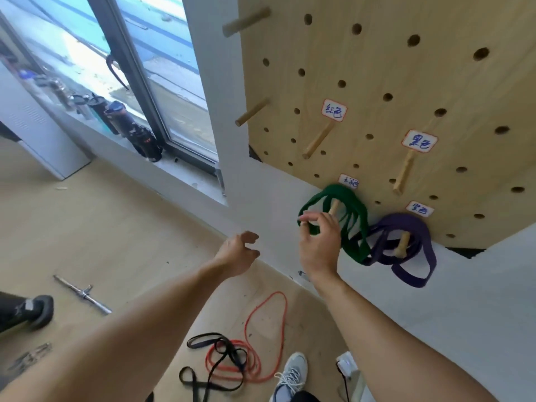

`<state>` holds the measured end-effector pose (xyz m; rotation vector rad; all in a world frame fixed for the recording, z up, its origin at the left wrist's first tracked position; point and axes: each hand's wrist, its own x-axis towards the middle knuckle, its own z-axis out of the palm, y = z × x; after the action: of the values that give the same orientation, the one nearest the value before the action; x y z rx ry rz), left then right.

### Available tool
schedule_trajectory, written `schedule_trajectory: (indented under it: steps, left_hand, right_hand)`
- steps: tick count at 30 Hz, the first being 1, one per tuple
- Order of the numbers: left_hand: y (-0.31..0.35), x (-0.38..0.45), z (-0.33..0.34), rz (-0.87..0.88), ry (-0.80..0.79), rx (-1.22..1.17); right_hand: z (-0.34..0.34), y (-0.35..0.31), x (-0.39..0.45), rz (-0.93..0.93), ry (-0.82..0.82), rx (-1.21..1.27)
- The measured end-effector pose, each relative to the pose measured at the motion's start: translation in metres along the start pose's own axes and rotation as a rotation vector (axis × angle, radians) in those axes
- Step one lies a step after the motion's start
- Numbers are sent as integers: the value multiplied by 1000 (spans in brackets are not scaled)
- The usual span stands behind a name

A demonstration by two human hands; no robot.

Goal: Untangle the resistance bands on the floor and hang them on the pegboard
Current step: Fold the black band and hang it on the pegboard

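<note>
Right hand (317, 242) pinches the flat green band (352, 227) looped over a wooden peg (333, 208), frame centre; left hand (239, 252) hangs loosely curled, empty. Red band (278, 323) and black band (229, 355) tangle on the floor.

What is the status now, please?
Right hand pinching green band on its peg. Left hand free. Red band and black band tangled on floor.

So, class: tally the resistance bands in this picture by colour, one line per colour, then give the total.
Green band: 1, on a peg
Purple band: 1, on a peg
Red band: 1, on the floor
Black band: 1, on the floor, tangled with the red
Total: 4
</note>
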<state>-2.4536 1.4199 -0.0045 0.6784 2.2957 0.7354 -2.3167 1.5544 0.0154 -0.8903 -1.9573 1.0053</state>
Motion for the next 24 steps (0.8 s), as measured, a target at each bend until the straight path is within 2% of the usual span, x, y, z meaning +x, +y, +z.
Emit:
schedule_trajectory:
  steps: [3,7,13,19,24]
  left_hand:
    - [-49,-33,-10,-32,21,-77]
    - [-126,-86,-6,-82,21,-148]
    - [-230,-164,14,-192,-64,-145]
    - [-284,-197,51,-280,-103,-160]
    - [-323,-203,101,-365,-114,-181]
  right_hand:
    - [22,-10,-44,128,-101,6]
    - [51,-15,-126,243,-136,-13]
    - [81,-13,-257,373,-211,-31]
    - [88,8,-323,465,-374,-68]
    - [108,58,-354,509,-575,-164]
